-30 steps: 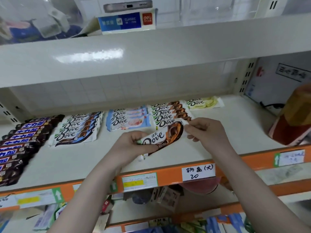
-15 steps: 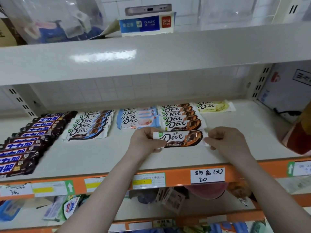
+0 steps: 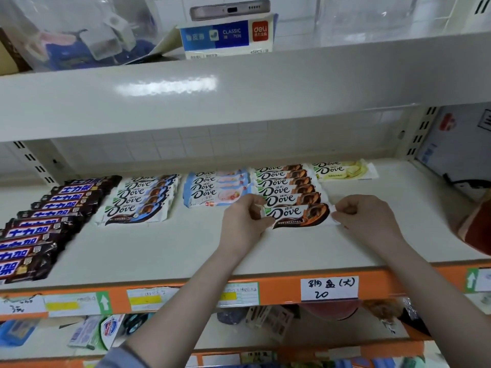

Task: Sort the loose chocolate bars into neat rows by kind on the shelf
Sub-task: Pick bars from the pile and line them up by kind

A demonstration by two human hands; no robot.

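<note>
An orange-and-brown Dove bar [image 3: 297,215] lies flat on the white shelf [image 3: 164,248] at the front of the orange Dove row [image 3: 285,183]. My left hand [image 3: 243,224] pinches its left end and my right hand [image 3: 368,221] pinches its right end. To the left lie a pink-and-blue Dove row [image 3: 216,188], a blue-and-brown Dove row [image 3: 143,199] and a long row of dark Snickers bars [image 3: 45,221]. Two yellow-green Dove bars [image 3: 344,170] lie at the back right.
The upper shelf [image 3: 239,86] overhangs close above and carries a blue-and-white box [image 3: 228,35] with a phone on top. A red-and-brown container [image 3: 475,224] stands at the right edge. The orange shelf lip [image 3: 279,290] carries price labels.
Both hands carried the orange Dove bar back from the front of the shelf, turned it level and set it down against the front of the orange row.
</note>
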